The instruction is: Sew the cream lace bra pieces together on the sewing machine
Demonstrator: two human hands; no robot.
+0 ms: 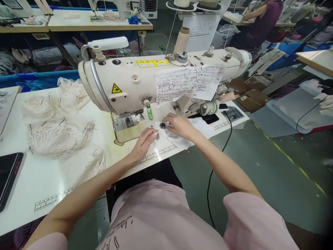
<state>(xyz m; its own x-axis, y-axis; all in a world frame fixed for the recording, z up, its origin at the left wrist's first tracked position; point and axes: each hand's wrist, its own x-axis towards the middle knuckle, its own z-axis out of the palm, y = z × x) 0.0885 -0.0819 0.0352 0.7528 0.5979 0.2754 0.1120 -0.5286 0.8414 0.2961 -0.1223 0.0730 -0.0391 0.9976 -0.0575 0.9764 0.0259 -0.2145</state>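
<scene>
My left hand (144, 142) is closed in a pinch at the front of the sewing machine. Between its thumb and fingers is a small silver metal piece (157, 135) that looks like a bobbin case, partly hidden. Just to the right, my right hand (179, 125) has its fingertips bent around the edge of a dark round bobbin (162, 125). Both hands are close together over the white table, right of the needle plate. White fabric (179, 141) lies under my right hand. The white sewing machine (130, 78) stands directly behind, with a green tool (149, 113) hanging on it.
Cream lace pieces (61, 135) lie on the left of the table, with a black device (9, 177) beyond them. A printed ruler (156, 152) runs along the front edge. At right are a cord coil (208, 108), a phone (210, 118) and a hanging black cable (210, 184).
</scene>
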